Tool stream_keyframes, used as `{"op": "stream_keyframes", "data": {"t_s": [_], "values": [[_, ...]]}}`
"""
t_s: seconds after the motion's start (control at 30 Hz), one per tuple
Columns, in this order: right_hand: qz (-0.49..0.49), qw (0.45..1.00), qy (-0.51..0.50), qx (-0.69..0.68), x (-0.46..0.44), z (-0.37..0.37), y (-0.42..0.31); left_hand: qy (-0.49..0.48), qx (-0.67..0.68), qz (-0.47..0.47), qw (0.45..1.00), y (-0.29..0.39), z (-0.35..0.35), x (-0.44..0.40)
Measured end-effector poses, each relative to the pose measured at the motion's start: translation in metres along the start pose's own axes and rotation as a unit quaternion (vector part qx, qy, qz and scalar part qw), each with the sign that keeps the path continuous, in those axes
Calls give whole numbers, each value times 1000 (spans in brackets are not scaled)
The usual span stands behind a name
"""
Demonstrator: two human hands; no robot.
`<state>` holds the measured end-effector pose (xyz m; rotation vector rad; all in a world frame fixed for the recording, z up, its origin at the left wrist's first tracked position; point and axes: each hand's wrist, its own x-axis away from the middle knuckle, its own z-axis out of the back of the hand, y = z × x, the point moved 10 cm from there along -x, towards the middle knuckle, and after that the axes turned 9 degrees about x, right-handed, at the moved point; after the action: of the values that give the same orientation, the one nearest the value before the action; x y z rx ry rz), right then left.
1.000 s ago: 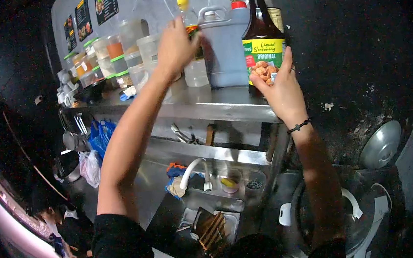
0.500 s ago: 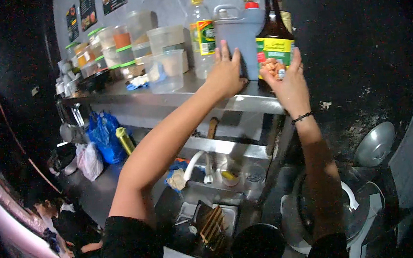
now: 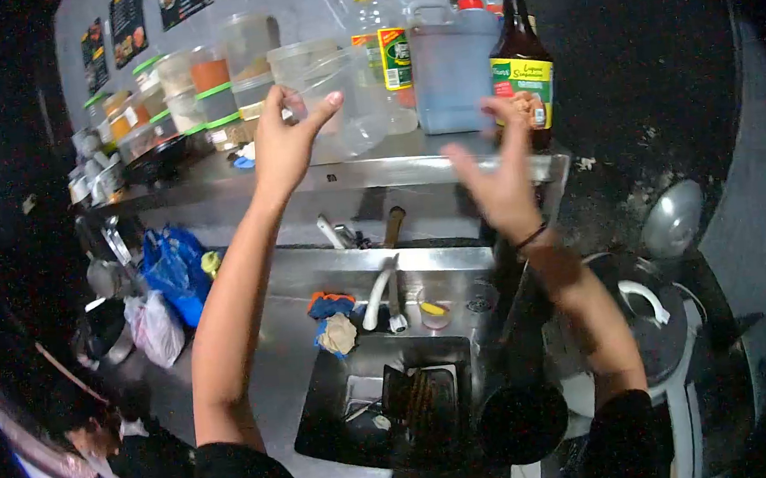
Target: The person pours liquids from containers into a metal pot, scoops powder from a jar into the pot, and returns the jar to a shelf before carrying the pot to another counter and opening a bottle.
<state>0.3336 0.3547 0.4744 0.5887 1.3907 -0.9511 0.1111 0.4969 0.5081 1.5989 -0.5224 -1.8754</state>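
My left hand [image 3: 287,152] grips the rim of a clear plastic container [image 3: 356,114], which is tilted over the steel shelf [image 3: 341,177]. Fingers apart and slightly blurred, my right hand [image 3: 501,179] holds nothing in front of the shelf edge. Just behind it stands a dark bottle of liquid seasoning [image 3: 523,72] with a red cap and a yellow-green label. A large jug [image 3: 455,69] of dark liquid is to its left. Between jug and container is a clear bottle [image 3: 395,65] with a yellow cap.
Stacked tubs [image 3: 218,76] with green lids line the shelf's left side. Below are a sink [image 3: 326,426] holding dishes, a white-handled faucet [image 3: 376,299] and cloths [image 3: 336,329]. Blue and white bags [image 3: 174,266] sit left. A lidded pot [image 3: 665,342] stands right. Another person [image 3: 147,460] is lower left.
My left hand has moved left from the jug to the clear container, which now tilts. My right hand has let go of the seasoning bottle and drawn back, lower and leftward.
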Motion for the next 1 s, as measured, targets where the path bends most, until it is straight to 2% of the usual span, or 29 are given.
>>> {"op": "stream_keyframes", "data": {"t_s": [0.03,0.07,0.1,0.17,0.2,0.23,0.3,0.33,0.37,0.43,0.47,0.5,0.57,0.6,0.63,0.67,0.7,0.77,0.83,0.87,0.9,0.93,0.97,1.0], "values": [[-74,991,-64,-86,11,-31,-6,-23,120,11,992,5,-5,8],[-132,956,-83,-250,26,-63,-15,-18,239,7,971,13,-8,18],[-184,889,-95,-409,40,-92,-25,-34,247,9,968,13,-12,28],[-298,786,-90,-534,62,-122,-36,-82,291,5,953,13,-18,46],[-318,779,-36,-540,65,-122,-42,-108,276,22,955,3,-17,52],[-317,787,-28,-528,65,-123,-42,-118,288,18,950,-4,-14,55],[-359,684,13,-634,70,-135,-38,-142,278,-66,948,0,-7,61],[-398,665,53,-629,79,-135,-34,-182,301,-25,936,-8,-12,68],[-404,671,60,-619,85,-133,-34,-190,311,-19,931,-12,-8,74],[-384,654,51,-649,89,-126,-39,-292,248,-55,922,5,-10,94],[-390,681,34,-619,94,-116,-36,-316,239,-66,916,14,-1,103],[-386,731,17,-562,96,-100,-34,-319,247,-66,913,9,8,109],[-332,887,-27,-321,92,-55,-33,-294,172,-159,927,3,35,117],[-256,955,-87,-121,90,-39,-36,-293,183,-162,924,-6,46,120],[-168,971,-144,85,90,-30,-41,-310,186,-120,925,-24,53,123],[-38,933,-273,230,99,-43,-55,-326,188,-78,923,-39,57,125],[-22,876,-411,251,122,-61,-54,-326,197,-80,921,-43,64,127],[-31,840,-491,228,150,-66,-58,-347,195,58,915,-75,66,134],[-48,857,-460,226,115,-53,-63,-331,188,69,922,-89,77,136],[-6,896,-382,228,78,-37,-75,-347,132,62,926,-95,82,138],[-75,903,-333,261,39,-18,-80,-362,73,55,928,-102,88,141],[-8,954,-198,224,-5,4,-92,-355,72,52,931,-104,98,140],[-31,970,-103,217,-42,30,-84,-364,57,44,929,-104,107,140],[41,956,-18,291,-80,52,-87,-374,42,35,926,-105,113,141]]}}
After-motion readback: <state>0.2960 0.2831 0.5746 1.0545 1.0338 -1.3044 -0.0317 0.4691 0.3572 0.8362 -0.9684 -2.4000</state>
